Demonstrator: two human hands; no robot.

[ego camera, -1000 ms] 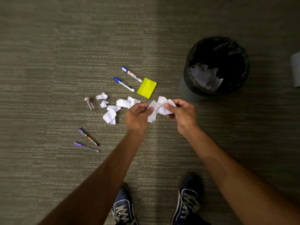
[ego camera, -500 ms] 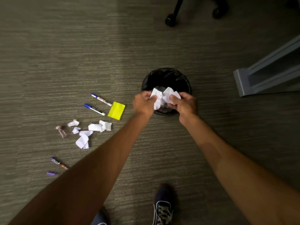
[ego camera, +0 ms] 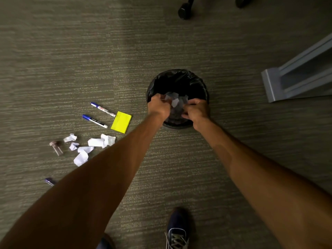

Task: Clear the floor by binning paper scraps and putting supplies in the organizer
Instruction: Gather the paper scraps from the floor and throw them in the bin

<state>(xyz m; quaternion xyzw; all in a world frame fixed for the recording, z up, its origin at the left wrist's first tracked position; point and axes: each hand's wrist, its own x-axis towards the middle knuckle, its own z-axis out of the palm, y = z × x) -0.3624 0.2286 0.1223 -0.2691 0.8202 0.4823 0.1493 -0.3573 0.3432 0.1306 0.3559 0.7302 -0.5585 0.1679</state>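
**Both hands over the bin, paper between them**

Left hand [ego camera: 159, 106] and right hand [ego camera: 196, 111] sit over the near rim of the black-lined bin [ego camera: 179, 78], fingers curled. Pale paper scraps [ego camera: 175, 100] show between the two hands, inside the bin mouth; blurred, so can't tell whether either hand grips them or has let go. More white scraps [ego camera: 93, 143] lie on the carpet left of and nearer than the left hand, beside the left forearm. Two blue-capped markers [ego camera: 98, 115] and a yellow sticky pad [ego camera: 121, 122] lie just left of the left hand. Small vial [ego camera: 57, 148] farther left.
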